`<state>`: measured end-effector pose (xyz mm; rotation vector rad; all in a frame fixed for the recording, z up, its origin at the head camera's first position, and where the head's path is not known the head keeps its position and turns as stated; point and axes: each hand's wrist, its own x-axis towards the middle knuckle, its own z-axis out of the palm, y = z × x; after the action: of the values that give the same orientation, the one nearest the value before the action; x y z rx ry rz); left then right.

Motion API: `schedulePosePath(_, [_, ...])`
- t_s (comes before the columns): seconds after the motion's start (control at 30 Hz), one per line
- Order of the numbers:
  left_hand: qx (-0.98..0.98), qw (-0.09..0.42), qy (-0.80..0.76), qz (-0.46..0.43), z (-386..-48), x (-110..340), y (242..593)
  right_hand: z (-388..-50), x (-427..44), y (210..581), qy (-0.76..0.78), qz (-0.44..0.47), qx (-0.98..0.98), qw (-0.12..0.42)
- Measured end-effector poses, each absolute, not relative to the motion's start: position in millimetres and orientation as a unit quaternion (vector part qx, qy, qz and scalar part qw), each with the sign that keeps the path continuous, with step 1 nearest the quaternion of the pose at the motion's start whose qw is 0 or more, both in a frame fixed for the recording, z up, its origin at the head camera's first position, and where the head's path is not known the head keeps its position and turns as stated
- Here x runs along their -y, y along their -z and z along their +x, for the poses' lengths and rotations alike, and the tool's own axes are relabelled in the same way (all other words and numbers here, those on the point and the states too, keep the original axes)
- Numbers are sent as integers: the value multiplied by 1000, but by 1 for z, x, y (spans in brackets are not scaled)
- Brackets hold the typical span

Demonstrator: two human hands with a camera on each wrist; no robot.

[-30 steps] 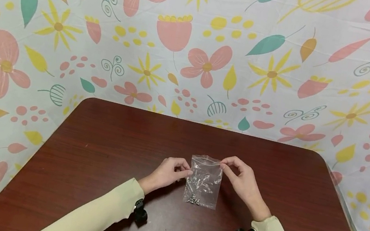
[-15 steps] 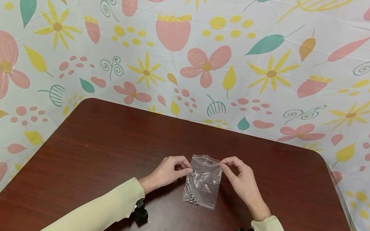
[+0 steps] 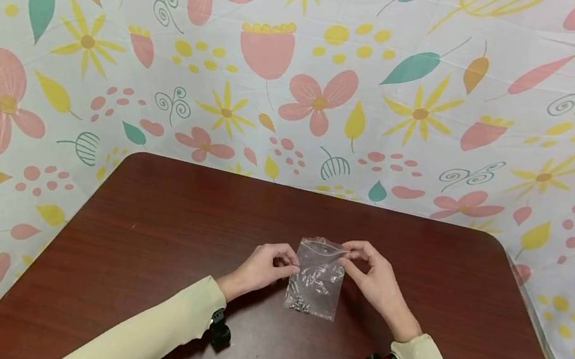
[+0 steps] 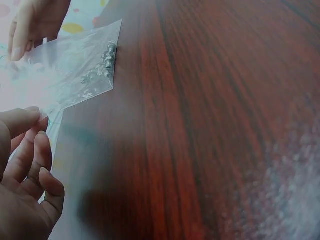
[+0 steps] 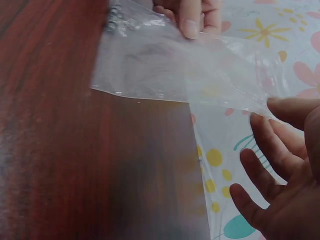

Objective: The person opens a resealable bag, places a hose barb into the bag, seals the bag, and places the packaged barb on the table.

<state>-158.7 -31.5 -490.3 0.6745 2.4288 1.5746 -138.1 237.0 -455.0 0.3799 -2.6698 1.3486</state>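
A clear zip-lock bag (image 3: 317, 281) is held up between both hands over the table. Small silvery metal pieces, which look like screws (image 3: 299, 304), are gathered in its bottom left corner; the right wrist view shows these screws (image 5: 114, 19) at the top left. My left hand (image 3: 265, 267) pinches the bag's left edge between thumb and fingers, as the left wrist view of that hand (image 4: 27, 170) also shows. On the other side my right hand (image 3: 375, 277) pinches the upper right edge near the zip strip, its other fingers (image 5: 252, 202) spread loosely.
A dark reddish-brown wooden table (image 3: 190, 207) lies under the hands. Behind it hangs a white cloth (image 3: 297, 123) printed with flowers and leaves. Each wrist wears a strap with a small black camera, such as the left camera (image 3: 220, 334).
The bag's lower edge has risen slightly, and the bag tilts a little. My right fingers have shifted slightly at the top right corner. The left hand stays nearly still.
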Motion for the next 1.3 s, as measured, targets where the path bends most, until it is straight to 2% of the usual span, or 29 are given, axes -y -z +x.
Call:
schedulePosePath(0.13, [-818, 79, -524, 225, -159, 32, 491, -136, -236, 458, -436, 129, 890, 40])
schedulePosePath(0.57, [-810, 93, -532, 228, -160, 33, 488, -140, -235, 451, -442, 129, 883, 89])
schedulePosePath(1.07, [-801, -10, -563, 203, -172, 25, 472, -140, -235, 450, -430, 125, 889, 93])
schedulePosePath(1.3, [-793, -22, -575, 199, -172, 24, 469, -141, -235, 450, -420, 125, 893, 97])
